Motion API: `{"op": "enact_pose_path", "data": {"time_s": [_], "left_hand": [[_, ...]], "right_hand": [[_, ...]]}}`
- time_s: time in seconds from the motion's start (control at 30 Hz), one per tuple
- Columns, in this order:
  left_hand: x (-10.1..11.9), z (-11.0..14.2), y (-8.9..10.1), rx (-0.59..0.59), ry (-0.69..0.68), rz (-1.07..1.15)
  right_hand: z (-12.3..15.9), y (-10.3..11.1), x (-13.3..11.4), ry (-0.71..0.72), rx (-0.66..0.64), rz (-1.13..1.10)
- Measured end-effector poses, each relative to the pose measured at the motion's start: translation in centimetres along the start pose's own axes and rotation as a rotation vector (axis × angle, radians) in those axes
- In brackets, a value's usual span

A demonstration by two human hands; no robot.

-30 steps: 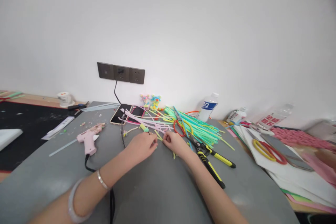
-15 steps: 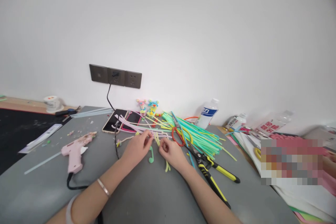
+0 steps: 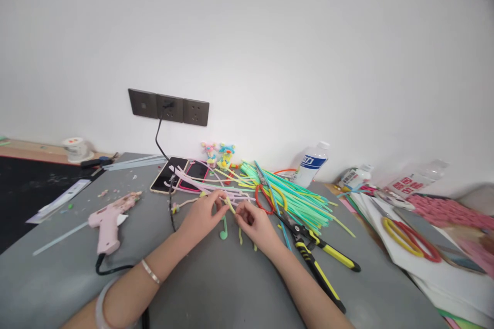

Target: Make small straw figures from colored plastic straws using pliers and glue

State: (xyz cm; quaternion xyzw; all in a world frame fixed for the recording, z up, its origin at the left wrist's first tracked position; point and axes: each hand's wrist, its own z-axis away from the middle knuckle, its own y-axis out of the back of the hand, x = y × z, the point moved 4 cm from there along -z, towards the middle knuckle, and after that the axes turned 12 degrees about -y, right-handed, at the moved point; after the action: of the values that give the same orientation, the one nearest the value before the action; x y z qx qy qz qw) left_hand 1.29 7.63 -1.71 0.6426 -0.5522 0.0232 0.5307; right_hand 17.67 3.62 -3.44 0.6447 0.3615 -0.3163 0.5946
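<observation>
My left hand (image 3: 204, 213) is closed in a pinch near the middle of the grey table. Opposite it, my right hand (image 3: 255, 222) is closed too, fingertips a short way off. A short pale-yellow pipe cleaner (image 3: 230, 205) spans the gap, gripped at both ends. Just under my left fingertips lies a green pipe cleaner with a coiled end (image 3: 223, 235). Yellow ends (image 3: 240, 236) stick out below my right hand; what they belong to is hidden. Behind the hands lie lilac pipe cleaners (image 3: 196, 179) and a large green bundle (image 3: 297, 198).
To the left rests a pink glue gun (image 3: 108, 223) with its cord. Red-and-yellow-handled scissors (image 3: 264, 199) and yellow-black pliers (image 3: 322, 262) lie right of my hands. Farther back are phones (image 3: 170, 175), two small figures (image 3: 226, 157) and a bottle (image 3: 310, 164). Paper sheets (image 3: 389, 236) lie far right.
The view has shifted slightly. My hands have drawn a little apart from the green coiled piece, which now shows. The yellow pipe cleaner between my fingers is tilted differently.
</observation>
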Motion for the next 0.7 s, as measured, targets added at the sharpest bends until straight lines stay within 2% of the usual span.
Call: {"op": "enact_pose_path", "data": {"time_s": [0.17, 0.37, 0.53, 0.7], "left_hand": [[-0.5, 0.3, 0.0, 0.042, -0.01, 0.107], [0.3, 0.2, 0.0, 0.051, -0.1, 0.225], [0.1, 0.2, 0.3, 0.08, -0.022, 0.207], [0.1, 0.2, 0.5, 0.091, -0.01, 0.185]], "right_hand": [[0.3, 0.6, -0.1, 0.038, 0.113, -0.033], [0.6, 0.7, -1.0, 0.109, 0.174, -0.04], [1.0, 1.5, -1.4, 0.127, 0.284, -0.068], [1.1, 1.5, -1.4, 0.118, 0.286, -0.126]]}}
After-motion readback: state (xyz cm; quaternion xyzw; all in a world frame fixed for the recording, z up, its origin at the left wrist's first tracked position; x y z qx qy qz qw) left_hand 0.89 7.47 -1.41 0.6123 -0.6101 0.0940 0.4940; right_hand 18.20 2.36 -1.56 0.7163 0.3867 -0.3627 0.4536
